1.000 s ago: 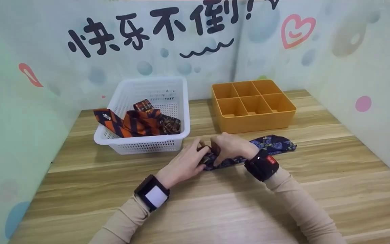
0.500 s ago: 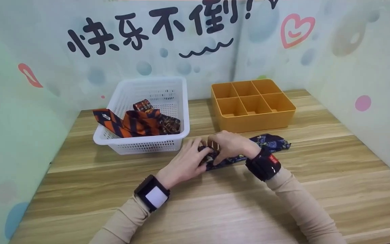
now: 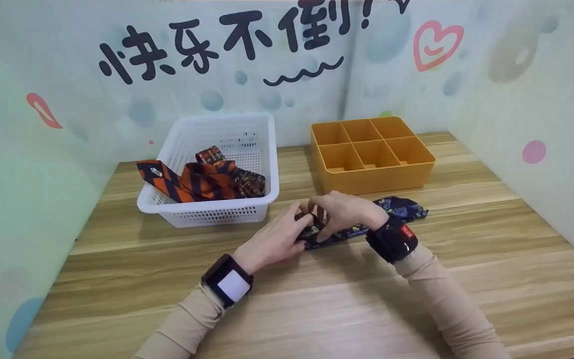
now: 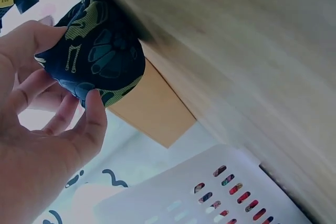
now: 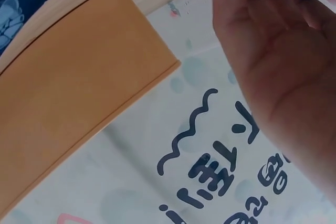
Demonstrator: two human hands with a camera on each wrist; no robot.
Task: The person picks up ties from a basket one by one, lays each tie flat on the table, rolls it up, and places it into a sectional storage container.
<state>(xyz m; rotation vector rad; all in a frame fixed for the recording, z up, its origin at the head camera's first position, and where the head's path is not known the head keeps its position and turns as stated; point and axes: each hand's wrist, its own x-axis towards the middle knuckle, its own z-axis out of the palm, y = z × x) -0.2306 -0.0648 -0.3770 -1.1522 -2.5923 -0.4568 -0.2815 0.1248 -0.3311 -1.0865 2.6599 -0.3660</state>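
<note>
Nearest, two sleeves (image 3: 182,314) lead to hands that meet over the table (image 3: 307,304). The left hand (image 3: 272,242) has its fingers bent round the bunched end of the blue tie (image 3: 400,209), pinching it; its wrist view shows that end as a plump roll (image 4: 110,51). The right hand (image 3: 349,214) curls round the cloth just beside, half open in an arch, thumb on the near side; its fingertips are hidden, so how firmly it holds I cannot tell. Over the last second the tie's free end has slid a little toward the hands, which suggests that a bit more cloth has been taken up, though a good length lies flat. Beyond stand the basket (image 3: 217,205), with other ties (image 3: 207,182) in it, and the box (image 3: 376,180), its six compartments unfilled, before the wall (image 3: 307,109)
</note>
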